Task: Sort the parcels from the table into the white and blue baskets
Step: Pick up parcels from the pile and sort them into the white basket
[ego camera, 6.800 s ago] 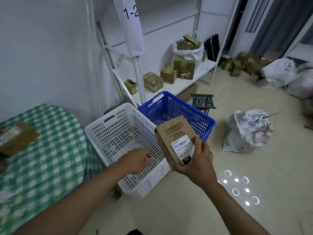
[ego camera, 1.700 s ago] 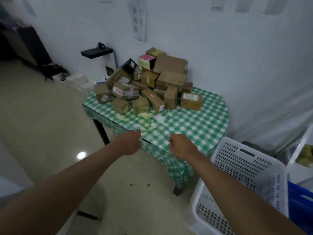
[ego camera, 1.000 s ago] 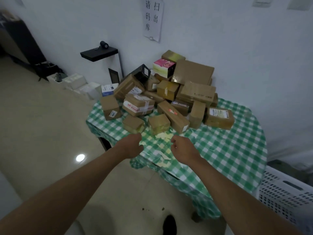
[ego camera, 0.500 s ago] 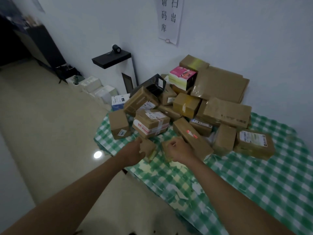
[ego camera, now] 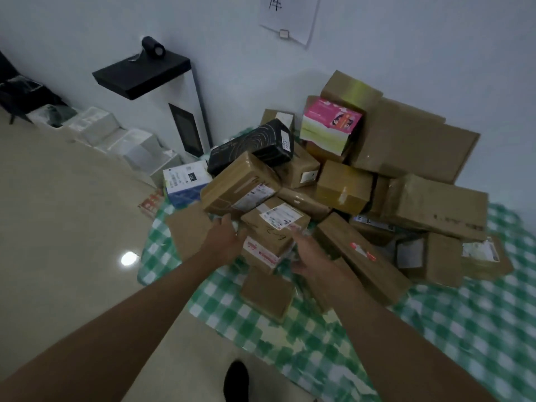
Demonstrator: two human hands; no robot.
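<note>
Two open hands, left hand and right hand, flank labelled parcel.

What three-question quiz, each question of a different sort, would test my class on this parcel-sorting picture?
1. True or false: both hands are reaching toward the same taped brown parcel at the front of the pile.
2. Multiple choice: the pink box sits (A) on the floor, (B) high in the pile near the wall, (C) in a basket.
3. Fill in: the tablecloth has a green and white ______ pattern.

Key
1. True. The left hand is at its left side and the right hand at its right; blur hides whether either grips it yet.
2. B.
3. Checked.
</note>
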